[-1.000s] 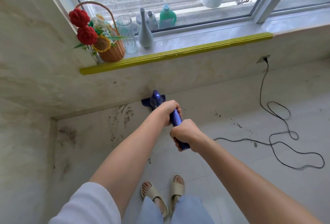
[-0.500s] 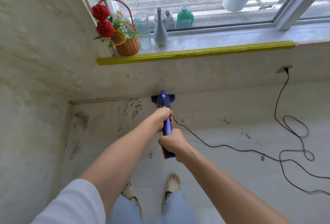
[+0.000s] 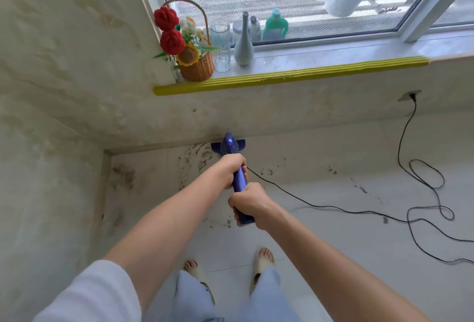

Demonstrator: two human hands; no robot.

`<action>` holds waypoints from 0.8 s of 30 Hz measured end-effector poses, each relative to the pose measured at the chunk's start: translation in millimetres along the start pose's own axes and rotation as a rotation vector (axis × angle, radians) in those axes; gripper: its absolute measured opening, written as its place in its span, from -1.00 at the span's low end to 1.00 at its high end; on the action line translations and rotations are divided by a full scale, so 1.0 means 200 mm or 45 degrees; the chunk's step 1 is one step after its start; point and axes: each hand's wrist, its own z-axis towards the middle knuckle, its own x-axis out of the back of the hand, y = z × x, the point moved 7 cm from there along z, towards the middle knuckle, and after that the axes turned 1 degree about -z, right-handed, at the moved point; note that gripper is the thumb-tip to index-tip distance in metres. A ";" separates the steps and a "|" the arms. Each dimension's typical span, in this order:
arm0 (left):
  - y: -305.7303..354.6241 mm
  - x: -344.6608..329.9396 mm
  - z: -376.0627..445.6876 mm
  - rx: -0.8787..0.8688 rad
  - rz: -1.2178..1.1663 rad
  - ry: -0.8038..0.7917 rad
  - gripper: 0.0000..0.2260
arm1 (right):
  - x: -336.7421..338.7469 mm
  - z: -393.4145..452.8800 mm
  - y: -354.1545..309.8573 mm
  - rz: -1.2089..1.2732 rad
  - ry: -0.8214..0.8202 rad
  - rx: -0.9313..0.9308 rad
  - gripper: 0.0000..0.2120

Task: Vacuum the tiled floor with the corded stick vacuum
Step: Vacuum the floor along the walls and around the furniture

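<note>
Vacuum (image 3: 239,180): rigid, top-heavy; grip along the handle, frame centre.
Left hand (image 3: 232,167): fingers wrapped around handle.
Right hand (image 3: 250,203): fingers clasp handle end.
Cord (image 3: 333,207): limp, trailing right.

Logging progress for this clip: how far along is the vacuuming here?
Done: the pale tiles near the feet look clean. In hand: the left hand and right hand grip the blue vacuum, its head at the wall under the window. Left: dark dirt beside the head, the stained corner, and specks toward the loose cord.
</note>
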 end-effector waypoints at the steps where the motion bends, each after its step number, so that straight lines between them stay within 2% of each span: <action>1: 0.02 0.03 0.02 -0.008 -0.002 -0.009 -0.88 | -0.03 0.02 -0.02 -0.005 0.018 -0.007 -0.80; 5: 0.17 0.05 0.04 -0.046 0.084 -0.078 -0.82 | 0.00 0.06 -0.18 -0.008 0.056 0.010 -0.91; 9: 0.20 0.08 0.05 -0.036 0.119 -0.109 -0.80 | 0.00 0.03 -0.24 -0.037 0.111 -0.017 -0.88; 16: 0.12 0.17 0.05 0.014 0.102 -0.123 -0.82 | -0.15 0.01 -0.20 0.021 0.079 -0.021 -0.87; 20: 0.22 0.13 0.05 0.012 0.024 -0.103 -0.85 | -0.08 0.06 -0.27 -0.001 0.076 0.001 -0.85; 24: 0.25 0.03 0.05 0.016 0.067 -0.100 -0.81 | 0.03 0.07 -0.27 0.035 0.070 -0.001 -0.81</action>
